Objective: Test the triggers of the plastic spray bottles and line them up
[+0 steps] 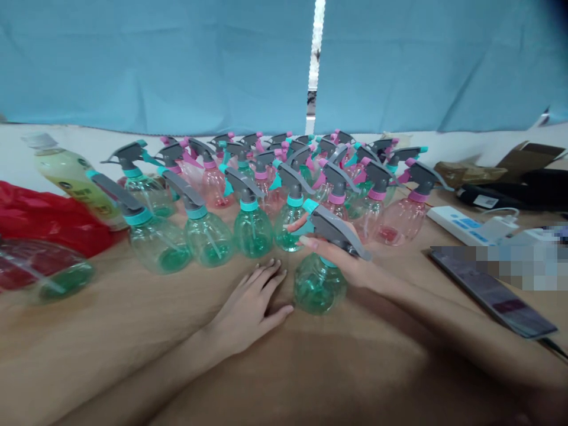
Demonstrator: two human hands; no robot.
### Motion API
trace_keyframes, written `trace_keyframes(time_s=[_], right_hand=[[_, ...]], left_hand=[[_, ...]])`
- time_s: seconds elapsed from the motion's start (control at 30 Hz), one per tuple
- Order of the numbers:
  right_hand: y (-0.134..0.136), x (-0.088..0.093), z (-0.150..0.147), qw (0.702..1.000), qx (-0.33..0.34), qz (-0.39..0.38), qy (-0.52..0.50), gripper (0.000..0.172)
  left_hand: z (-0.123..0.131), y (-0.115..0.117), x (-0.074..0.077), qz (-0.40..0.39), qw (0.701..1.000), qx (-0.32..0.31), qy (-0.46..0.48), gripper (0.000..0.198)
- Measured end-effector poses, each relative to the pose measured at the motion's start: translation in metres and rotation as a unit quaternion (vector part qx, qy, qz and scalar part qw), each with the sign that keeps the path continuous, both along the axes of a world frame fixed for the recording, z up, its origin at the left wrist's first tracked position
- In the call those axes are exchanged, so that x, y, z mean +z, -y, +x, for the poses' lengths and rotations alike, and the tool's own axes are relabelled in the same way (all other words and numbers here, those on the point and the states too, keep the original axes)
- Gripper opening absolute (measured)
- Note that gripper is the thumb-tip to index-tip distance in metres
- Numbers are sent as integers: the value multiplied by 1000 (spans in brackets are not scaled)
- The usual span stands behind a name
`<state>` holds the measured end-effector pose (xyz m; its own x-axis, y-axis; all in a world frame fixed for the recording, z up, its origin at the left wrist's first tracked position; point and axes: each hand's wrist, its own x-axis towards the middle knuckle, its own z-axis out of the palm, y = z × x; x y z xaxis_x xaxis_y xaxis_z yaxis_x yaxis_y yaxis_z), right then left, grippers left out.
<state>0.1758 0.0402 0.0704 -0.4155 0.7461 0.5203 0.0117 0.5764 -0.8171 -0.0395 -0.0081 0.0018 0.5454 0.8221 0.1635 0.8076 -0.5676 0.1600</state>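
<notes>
My right hand (339, 254) is closed around the neck of a green spray bottle (319, 287) with a grey and turquoise trigger head. This bottle is upright at the front of the group, its base at the tabletop. Just left of it, my left hand (257, 296) lies flat on the wooden table (177, 331), fingers stretched out and holding nothing. Behind both hands stand several more spray bottles; a green one (252, 231) and a pink one (402, 219) are among the nearest. Many of those farther back are partly hidden.
At left are a drink bottle (75, 177), a red plastic bag (53, 219) and another clear green bottle (53, 278). On the right lie a phone (492, 293), a white power strip (461, 225) and a cardboard box (528, 160). A blue cloth (177, 65) hangs behind.
</notes>
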Motion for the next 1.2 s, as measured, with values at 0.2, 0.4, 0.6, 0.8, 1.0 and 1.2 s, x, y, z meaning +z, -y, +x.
trace_keyframes(time_s=[0.2, 0.4, 0.6, 0.8, 1.0, 1.2], right_hand=[[0, 0, 0, 1000, -7, 5, 19, 15], [-2, -2, -1, 1000, 8, 8, -4, 14], [-3, -3, -1, 1000, 10, 7, -2, 17], [-3, -3, 0, 1000, 0, 3, 18, 17], [-2, -1, 0, 1000, 8, -4, 10, 18], [-2, 1, 0, 1000, 5, -11, 11, 16]], left_hand=[[0, 2, 0, 9, 1000, 5, -7, 57], [-1, 1, -2, 16, 1000, 5, -8, 56], [-1, 1, -4, 16, 1000, 5, -10, 57], [0, 1, -2, 11, 1000, 7, -14, 57], [-1, 1, -4, 16, 1000, 11, -14, 57], [-1, 1, -4, 13, 1000, 10, -2, 56]])
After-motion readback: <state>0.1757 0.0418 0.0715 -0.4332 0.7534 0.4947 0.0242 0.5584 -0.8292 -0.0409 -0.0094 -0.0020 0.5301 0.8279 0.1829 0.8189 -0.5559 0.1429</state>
